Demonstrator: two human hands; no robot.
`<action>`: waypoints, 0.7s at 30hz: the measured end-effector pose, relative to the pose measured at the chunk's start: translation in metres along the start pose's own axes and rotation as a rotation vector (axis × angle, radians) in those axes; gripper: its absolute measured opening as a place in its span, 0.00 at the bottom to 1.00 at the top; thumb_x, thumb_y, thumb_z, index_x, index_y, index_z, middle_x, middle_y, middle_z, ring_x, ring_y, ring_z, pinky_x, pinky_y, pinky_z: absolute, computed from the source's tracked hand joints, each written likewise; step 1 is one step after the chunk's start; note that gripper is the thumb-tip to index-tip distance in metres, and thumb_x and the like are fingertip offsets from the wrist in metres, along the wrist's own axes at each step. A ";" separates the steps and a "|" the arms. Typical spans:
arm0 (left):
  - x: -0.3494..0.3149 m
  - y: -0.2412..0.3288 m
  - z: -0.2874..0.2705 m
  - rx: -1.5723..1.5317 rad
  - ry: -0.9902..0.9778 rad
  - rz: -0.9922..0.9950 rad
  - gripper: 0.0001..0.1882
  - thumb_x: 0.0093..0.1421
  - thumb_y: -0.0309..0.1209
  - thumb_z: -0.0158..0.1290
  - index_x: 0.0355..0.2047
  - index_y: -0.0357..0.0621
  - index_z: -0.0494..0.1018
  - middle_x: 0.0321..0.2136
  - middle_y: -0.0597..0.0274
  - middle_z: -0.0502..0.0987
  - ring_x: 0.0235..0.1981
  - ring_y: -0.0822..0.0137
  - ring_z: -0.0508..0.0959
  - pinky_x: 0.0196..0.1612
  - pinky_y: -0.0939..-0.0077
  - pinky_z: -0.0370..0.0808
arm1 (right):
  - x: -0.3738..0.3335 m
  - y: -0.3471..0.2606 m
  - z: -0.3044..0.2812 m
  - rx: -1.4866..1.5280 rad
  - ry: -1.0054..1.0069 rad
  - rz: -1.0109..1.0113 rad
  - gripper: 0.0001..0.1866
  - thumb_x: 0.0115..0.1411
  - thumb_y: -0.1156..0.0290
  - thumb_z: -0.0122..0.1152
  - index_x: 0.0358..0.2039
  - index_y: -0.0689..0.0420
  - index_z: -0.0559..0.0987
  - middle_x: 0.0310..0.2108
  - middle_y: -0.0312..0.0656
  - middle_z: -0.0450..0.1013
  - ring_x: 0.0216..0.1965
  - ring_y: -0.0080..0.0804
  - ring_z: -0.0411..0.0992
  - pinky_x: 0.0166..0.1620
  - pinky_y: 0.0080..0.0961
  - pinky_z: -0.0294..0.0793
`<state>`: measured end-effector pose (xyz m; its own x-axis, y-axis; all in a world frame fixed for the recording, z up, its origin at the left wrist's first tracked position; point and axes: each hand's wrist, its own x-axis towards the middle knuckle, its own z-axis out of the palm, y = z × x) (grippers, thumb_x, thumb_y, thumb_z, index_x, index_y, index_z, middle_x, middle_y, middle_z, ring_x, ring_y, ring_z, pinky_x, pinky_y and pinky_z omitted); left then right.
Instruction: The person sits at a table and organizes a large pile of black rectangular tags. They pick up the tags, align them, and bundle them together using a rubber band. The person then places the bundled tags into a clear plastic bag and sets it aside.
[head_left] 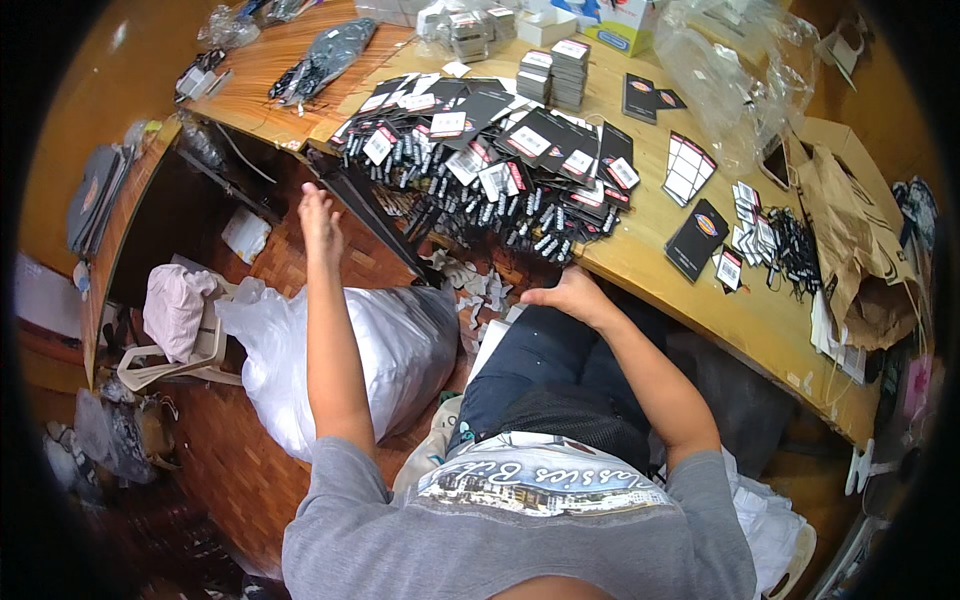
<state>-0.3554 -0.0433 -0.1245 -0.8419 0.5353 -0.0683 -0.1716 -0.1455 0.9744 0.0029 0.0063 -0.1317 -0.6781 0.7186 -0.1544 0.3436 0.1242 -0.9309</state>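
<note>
My left hand (318, 218) is raised in the air over the gap beside the wooden table, fingers stretched out, holding nothing. My right hand (578, 298) hovers above my lap just in front of the table edge, its thumb pointing left and its fingers partly foreshortened; nothing shows in it. Nearest to both is a big heap of black hang tags (530, 135) with white labels. Their black strings with small plastic locks (490, 215) hang in a thick fringe over the table's front edge.
Stacked tags (568, 75) stand behind the heap. More tags (697, 240) and a string bundle (790, 250) lie rightward, near a brown paper bag (850, 240). Clear plastic (740, 80) covers the back right. A stuffed white bag (390, 350) sits left of my legs, near a chair (170, 365).
</note>
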 end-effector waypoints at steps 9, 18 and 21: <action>0.027 -0.029 0.033 0.072 -0.318 0.081 0.33 0.45 0.63 0.36 0.30 0.43 0.66 0.18 0.73 0.61 0.19 0.78 0.58 0.22 0.85 0.52 | 0.045 0.011 0.043 0.153 0.035 0.139 0.31 0.37 0.45 0.59 0.31 0.63 0.73 0.27 0.40 0.69 0.29 0.26 0.65 0.37 0.21 0.62; 0.047 -0.040 0.033 -0.188 -0.355 0.030 0.41 0.46 0.62 0.33 0.46 0.36 0.56 0.43 0.58 0.64 0.45 0.64 0.63 0.50 0.71 0.53 | 0.050 -0.014 0.062 0.520 0.070 0.021 0.22 0.43 0.59 0.60 0.33 0.63 0.72 0.33 0.36 0.69 0.33 0.22 0.64 0.39 0.19 0.62; 0.035 -0.033 0.035 -0.215 -0.395 0.023 0.34 0.47 0.61 0.33 0.38 0.41 0.63 0.31 0.65 0.69 0.30 0.76 0.68 0.30 0.84 0.64 | 0.052 -0.014 0.064 0.537 0.075 0.064 0.21 0.43 0.60 0.60 0.34 0.62 0.72 0.33 0.36 0.68 0.33 0.22 0.64 0.39 0.18 0.62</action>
<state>-0.3611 0.0094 -0.1517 -0.5937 0.8006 0.0809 -0.2923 -0.3082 0.9053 -0.0787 -0.0017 -0.1475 -0.6118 0.7624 -0.2106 -0.0105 -0.2741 -0.9616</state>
